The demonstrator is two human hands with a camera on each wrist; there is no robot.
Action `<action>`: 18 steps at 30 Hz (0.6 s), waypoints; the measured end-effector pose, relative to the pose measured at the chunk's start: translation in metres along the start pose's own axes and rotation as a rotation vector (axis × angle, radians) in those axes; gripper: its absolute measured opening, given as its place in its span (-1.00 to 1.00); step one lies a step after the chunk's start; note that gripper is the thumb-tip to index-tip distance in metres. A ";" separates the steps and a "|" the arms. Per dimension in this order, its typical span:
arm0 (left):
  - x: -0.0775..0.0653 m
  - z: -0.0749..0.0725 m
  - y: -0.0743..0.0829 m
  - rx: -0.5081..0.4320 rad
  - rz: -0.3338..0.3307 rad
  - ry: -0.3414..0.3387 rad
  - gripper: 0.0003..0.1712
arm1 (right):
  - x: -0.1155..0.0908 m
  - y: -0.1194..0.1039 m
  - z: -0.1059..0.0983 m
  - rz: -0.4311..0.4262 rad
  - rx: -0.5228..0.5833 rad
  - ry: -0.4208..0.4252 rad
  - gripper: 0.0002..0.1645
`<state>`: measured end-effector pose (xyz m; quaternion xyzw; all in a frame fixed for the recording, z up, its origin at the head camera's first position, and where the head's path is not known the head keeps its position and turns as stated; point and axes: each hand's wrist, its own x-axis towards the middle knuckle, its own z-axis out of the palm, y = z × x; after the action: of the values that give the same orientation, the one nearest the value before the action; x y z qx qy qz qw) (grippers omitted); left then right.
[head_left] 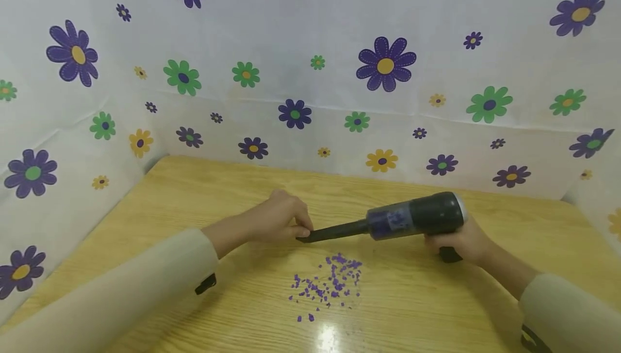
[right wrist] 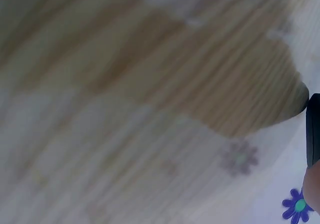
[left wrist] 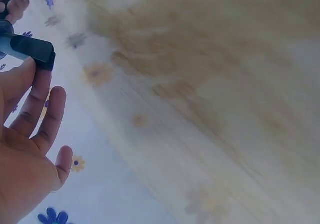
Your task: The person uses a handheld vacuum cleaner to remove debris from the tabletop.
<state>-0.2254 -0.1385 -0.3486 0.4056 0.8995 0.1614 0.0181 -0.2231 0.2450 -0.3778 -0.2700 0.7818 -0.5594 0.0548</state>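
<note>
A black handheld vacuum cleaner [head_left: 439, 213] with a see-through, purplish dust cup [head_left: 393, 220] is held just above the table. My right hand [head_left: 468, 240] grips its handle; in the right wrist view only a sliver of the black handle [right wrist: 313, 129] shows at the edge. At the far end, my left hand [head_left: 276, 215] pinches the tip of the narrow black nozzle [head_left: 339, 230] between thumb and fingers. The left wrist view shows that nozzle tip [left wrist: 37, 52] between thumb and fingertip, the other fingers extended. Small purple bits [head_left: 335, 283] lie scattered in front of the nozzle.
The wooden table [head_left: 204, 310] has a glossy, reflective top. Behind it and at both sides hangs a white cloth [head_left: 310, 29] printed with purple, green and yellow flowers.
</note>
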 end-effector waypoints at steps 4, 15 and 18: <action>0.013 0.007 -0.004 0.024 -0.006 -0.008 -0.90 | -0.002 0.003 -0.006 0.023 -0.049 0.033 -0.58; 0.014 0.015 -0.005 0.001 0.006 -0.009 -0.92 | 0.003 0.005 -0.010 0.011 -0.047 -0.017 -0.63; 0.026 0.017 0.001 0.008 0.000 -0.024 -0.91 | -0.004 0.008 -0.022 0.021 -0.081 -0.013 -0.64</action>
<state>-0.2394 -0.1139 -0.3623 0.4074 0.8999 0.1528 0.0272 -0.2314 0.2672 -0.3773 -0.2675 0.8061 -0.5251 0.0547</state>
